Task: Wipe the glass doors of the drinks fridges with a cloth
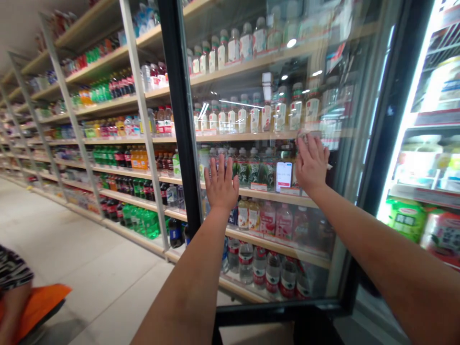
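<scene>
My left hand [220,184] lies flat with its fingers spread against the glass door [247,143], near the door's black left frame. Higher and further right, my right hand [312,160] presses a crumpled greyish cloth [305,136] to the same glass. Only the cloth's edges show past my fingers, so its full shape is hidden. The door stands swung out from a lit cooler on the right. Between my hands a bright phone screen [284,175] appears at the glass; whether it is a reflection I cannot tell.
Through the glass, shelves hold several rows of bottles [280,273]. More drink shelves [118,167] run off to the left along the tiled floor [89,273]. Packaged goods [406,220] fill the cooler at right. Another person's arm [14,306] and an orange item [43,306] are at lower left.
</scene>
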{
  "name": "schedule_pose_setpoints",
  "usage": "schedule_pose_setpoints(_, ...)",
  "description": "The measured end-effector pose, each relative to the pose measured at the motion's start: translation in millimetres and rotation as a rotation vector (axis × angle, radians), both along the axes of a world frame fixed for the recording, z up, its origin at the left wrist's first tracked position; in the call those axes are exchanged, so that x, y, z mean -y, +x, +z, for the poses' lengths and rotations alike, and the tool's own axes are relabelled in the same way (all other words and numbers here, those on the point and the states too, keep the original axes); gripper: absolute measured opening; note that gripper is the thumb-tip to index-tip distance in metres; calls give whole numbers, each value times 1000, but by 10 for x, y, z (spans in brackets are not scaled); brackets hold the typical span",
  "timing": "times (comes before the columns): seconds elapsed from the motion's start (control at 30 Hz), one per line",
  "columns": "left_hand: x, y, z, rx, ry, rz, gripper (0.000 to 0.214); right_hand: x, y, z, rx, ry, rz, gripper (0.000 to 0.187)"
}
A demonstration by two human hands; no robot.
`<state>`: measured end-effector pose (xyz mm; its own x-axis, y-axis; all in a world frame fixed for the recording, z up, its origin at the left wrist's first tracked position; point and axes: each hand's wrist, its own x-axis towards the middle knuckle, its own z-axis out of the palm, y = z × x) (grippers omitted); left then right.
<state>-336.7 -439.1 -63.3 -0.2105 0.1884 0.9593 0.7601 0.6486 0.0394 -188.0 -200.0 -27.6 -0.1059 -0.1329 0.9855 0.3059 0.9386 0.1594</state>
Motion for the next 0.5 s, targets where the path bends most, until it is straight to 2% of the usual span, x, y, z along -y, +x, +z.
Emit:
schedule_pose_setpoints(0.03, 0, -2, 0, -1, 0, 1, 61, -3, 6, -5, -8, -8, -8, 60)
schedule_pose_setpoints(0.07, -1, -4, 1, 1, 0, -1, 61, 2, 13, -24, 59, 55, -2, 60)
schedule_pose_setpoints(0.17, -3, -11, 3, 10, -1, -6, 62, 36, 34, -95, 403, 394, 57, 58)
schedule_pose_setpoints(0.2, -3, -11, 4, 10, -1, -6, 62, 45, 36, -100, 437, 433, 66, 58)
schedule_pose_setpoints(0.23, -3, -10, 5, 11, -1, -5, 62, 50, 35, -93, 404, 404, 62, 58)
schedule_pose_setpoints(0.33, -1, 1, 7, 13, 1, -7, 62, 67, -2, -56, 81, 85, 11, 60)
schedule_pose_setpoints(0.37, 0, 5, 7, 13, 1, -7, 62, 81, -20, -57, 23, 31, 3, 60)
schedule_pose_setpoints(0.4, 1, 9, 6, 11, 1, -6, 62, 99, -36, -66, 37, 49, 4, 61)
schedule_pose_setpoints(0.5, 4, 15, 6, -1, 6, -5, 61, 153, -58, -72, 384, 372, 62, 63)
